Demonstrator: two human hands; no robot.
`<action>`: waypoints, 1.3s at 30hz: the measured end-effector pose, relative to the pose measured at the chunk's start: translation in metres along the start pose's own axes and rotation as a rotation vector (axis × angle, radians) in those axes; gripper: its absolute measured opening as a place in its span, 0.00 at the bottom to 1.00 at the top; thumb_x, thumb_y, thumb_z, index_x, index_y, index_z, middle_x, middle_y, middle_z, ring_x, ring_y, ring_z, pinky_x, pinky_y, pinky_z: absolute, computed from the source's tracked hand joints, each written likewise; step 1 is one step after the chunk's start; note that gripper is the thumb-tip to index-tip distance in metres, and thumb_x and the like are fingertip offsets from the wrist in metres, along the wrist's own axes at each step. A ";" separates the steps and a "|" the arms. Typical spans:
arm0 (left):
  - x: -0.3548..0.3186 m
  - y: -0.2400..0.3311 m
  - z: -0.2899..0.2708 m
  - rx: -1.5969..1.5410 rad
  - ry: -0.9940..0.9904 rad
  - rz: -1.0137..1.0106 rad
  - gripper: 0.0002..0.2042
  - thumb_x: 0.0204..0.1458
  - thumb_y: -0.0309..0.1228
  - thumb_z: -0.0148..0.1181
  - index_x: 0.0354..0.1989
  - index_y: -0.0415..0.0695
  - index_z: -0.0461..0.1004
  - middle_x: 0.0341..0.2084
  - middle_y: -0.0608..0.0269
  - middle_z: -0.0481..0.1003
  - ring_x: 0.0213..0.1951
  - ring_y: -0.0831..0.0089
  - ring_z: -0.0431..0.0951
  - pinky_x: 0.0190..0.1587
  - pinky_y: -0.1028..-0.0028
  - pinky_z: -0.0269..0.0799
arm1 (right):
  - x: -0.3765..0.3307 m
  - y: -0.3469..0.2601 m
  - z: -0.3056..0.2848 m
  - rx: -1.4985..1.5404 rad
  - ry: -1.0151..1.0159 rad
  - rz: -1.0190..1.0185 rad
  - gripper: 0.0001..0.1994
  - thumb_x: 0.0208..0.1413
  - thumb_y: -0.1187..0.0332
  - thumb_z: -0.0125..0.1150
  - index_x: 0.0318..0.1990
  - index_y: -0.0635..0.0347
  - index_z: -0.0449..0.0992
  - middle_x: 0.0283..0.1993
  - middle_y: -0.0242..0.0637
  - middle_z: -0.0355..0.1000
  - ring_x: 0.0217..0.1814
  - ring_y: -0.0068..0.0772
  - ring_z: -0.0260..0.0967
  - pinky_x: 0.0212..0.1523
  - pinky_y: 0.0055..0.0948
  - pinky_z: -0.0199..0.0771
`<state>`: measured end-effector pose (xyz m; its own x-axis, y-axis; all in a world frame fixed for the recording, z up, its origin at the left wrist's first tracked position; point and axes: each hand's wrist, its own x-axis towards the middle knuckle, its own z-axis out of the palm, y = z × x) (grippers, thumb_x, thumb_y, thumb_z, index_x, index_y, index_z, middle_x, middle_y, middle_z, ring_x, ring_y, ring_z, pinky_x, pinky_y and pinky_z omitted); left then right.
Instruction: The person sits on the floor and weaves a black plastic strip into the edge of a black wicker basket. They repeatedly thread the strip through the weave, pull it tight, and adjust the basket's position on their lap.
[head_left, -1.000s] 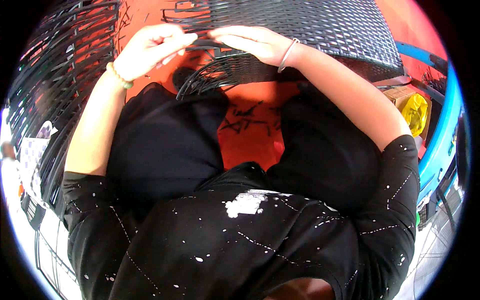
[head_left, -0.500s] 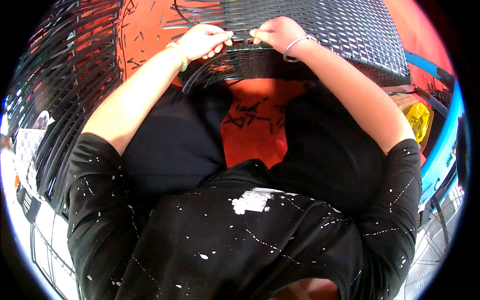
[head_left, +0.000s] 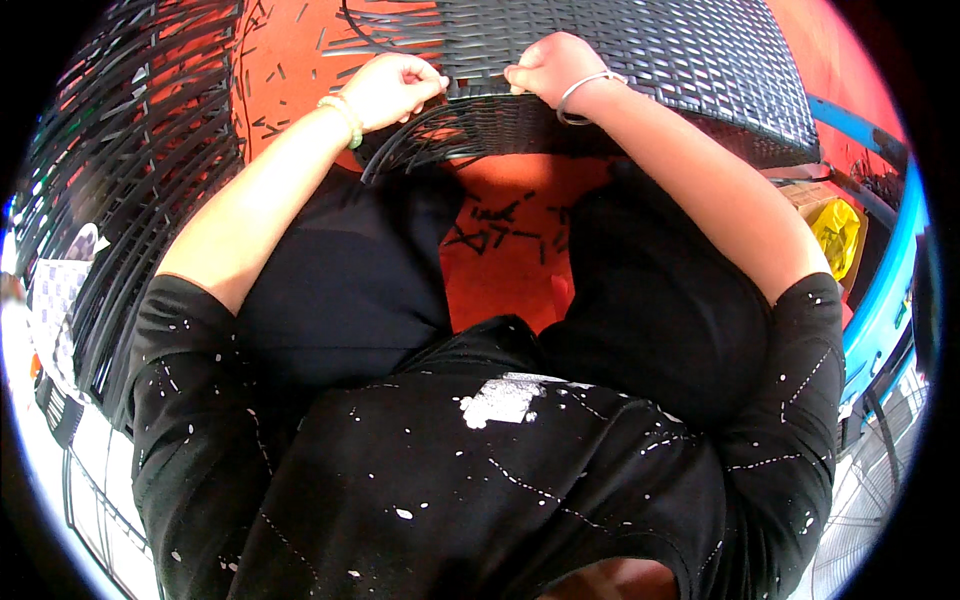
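Note:
A black woven wicker piece (head_left: 650, 60) lies in front of me, its near edge bent down into a side panel (head_left: 530, 125). Toward the left its weave ends in loose black strips (head_left: 400, 40), and more curved strips (head_left: 415, 140) hang below my left hand. My left hand (head_left: 390, 92) is closed in a pinch at the near edge, its fingertips on a thin black strip. On the same edge, a little to the right, my right hand (head_left: 560, 70) is also closed, thumb against fingers. What lies between the right fingertips is hidden.
Another black wicker frame with open strips (head_left: 130, 180) stands at the left. Short black offcuts (head_left: 495, 225) litter the red floor (head_left: 500, 290) between my knees and at the upper left. At right are a blue curved frame (head_left: 890, 310) and a yellow bag (head_left: 837, 238) in a carton.
My left hand has moved slightly left and down, widening the gap between the hands. My right hand has shifted a little along the edge and stays closed.

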<state>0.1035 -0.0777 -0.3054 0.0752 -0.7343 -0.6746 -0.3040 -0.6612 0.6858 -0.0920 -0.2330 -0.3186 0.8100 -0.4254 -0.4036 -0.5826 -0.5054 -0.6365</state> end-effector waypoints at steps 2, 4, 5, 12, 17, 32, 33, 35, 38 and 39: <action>-0.001 0.000 -0.001 0.019 0.007 -0.030 0.09 0.60 0.37 0.60 0.37 0.44 0.78 0.19 0.76 0.70 0.20 0.88 0.66 0.21 0.83 0.63 | 0.001 -0.004 0.001 0.007 -0.051 0.035 0.14 0.52 0.53 0.63 0.24 0.52 0.84 0.19 0.40 0.73 0.24 0.36 0.71 0.31 0.35 0.71; -0.001 -0.001 0.000 -0.023 0.008 -0.034 0.10 0.58 0.36 0.61 0.34 0.41 0.78 0.20 0.73 0.72 0.21 0.86 0.68 0.22 0.81 0.66 | 0.002 -0.003 0.003 0.067 -0.066 0.058 0.15 0.52 0.53 0.63 0.24 0.52 0.84 0.19 0.40 0.73 0.24 0.37 0.71 0.32 0.35 0.71; -0.001 -0.001 0.000 -0.045 0.007 -0.035 0.10 0.58 0.36 0.61 0.33 0.40 0.78 0.20 0.71 0.73 0.22 0.85 0.70 0.23 0.80 0.67 | 0.003 -0.002 0.003 0.096 -0.072 0.071 0.15 0.52 0.52 0.63 0.24 0.52 0.84 0.19 0.40 0.73 0.25 0.38 0.71 0.32 0.35 0.71; -0.003 0.000 0.006 -0.138 0.041 -0.086 0.09 0.58 0.34 0.62 0.35 0.39 0.77 0.20 0.71 0.73 0.20 0.85 0.69 0.23 0.81 0.67 | 0.007 -0.022 -0.009 0.024 -0.153 0.060 0.11 0.49 0.57 0.65 0.23 0.51 0.84 0.20 0.38 0.75 0.26 0.36 0.72 0.34 0.35 0.71; -0.001 -0.005 0.005 -0.148 0.032 -0.075 0.09 0.58 0.34 0.61 0.37 0.40 0.77 0.21 0.72 0.72 0.20 0.85 0.68 0.23 0.81 0.68 | 0.007 -0.036 -0.010 0.037 -0.176 0.121 0.11 0.48 0.57 0.65 0.22 0.51 0.84 0.20 0.38 0.75 0.26 0.37 0.72 0.34 0.36 0.72; -0.001 -0.012 0.007 -0.180 0.033 -0.063 0.09 0.59 0.34 0.60 0.38 0.40 0.76 0.21 0.72 0.72 0.20 0.85 0.69 0.23 0.82 0.68 | 0.011 -0.019 -0.003 0.167 -0.109 0.160 0.11 0.49 0.57 0.65 0.22 0.52 0.84 0.15 0.34 0.71 0.18 0.28 0.66 0.26 0.31 0.67; -0.001 -0.012 0.007 -0.183 0.034 -0.058 0.09 0.59 0.34 0.60 0.38 0.40 0.76 0.21 0.72 0.72 0.20 0.85 0.69 0.23 0.82 0.68 | 0.010 -0.019 -0.004 0.193 -0.115 0.164 0.11 0.49 0.57 0.65 0.23 0.52 0.84 0.15 0.33 0.71 0.17 0.27 0.65 0.25 0.30 0.66; 0.000 -0.013 0.008 -0.190 0.036 -0.052 0.09 0.59 0.34 0.59 0.38 0.40 0.76 0.21 0.72 0.72 0.20 0.85 0.69 0.23 0.82 0.68 | 0.008 -0.021 -0.007 0.229 -0.123 0.191 0.11 0.50 0.58 0.65 0.24 0.53 0.85 0.14 0.33 0.69 0.16 0.25 0.63 0.22 0.30 0.64; 0.000 -0.014 0.008 -0.145 0.031 -0.052 0.10 0.61 0.36 0.57 0.40 0.42 0.76 0.22 0.73 0.72 0.20 0.85 0.69 0.23 0.83 0.67 | 0.008 -0.021 -0.007 0.264 -0.124 0.226 0.11 0.51 0.58 0.65 0.25 0.53 0.85 0.13 0.31 0.67 0.14 0.24 0.60 0.19 0.29 0.61; 0.000 -0.015 0.008 -0.144 0.028 -0.053 0.10 0.61 0.36 0.57 0.40 0.42 0.76 0.22 0.73 0.72 0.20 0.85 0.69 0.23 0.83 0.67 | 0.008 -0.021 -0.007 0.273 -0.123 0.237 0.11 0.51 0.58 0.65 0.25 0.53 0.85 0.13 0.31 0.67 0.13 0.24 0.59 0.18 0.28 0.60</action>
<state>0.1008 -0.0672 -0.3176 0.1148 -0.7008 -0.7040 -0.1597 -0.7125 0.6832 -0.0737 -0.2307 -0.3036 0.6668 -0.4046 -0.6258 -0.7287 -0.1782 -0.6612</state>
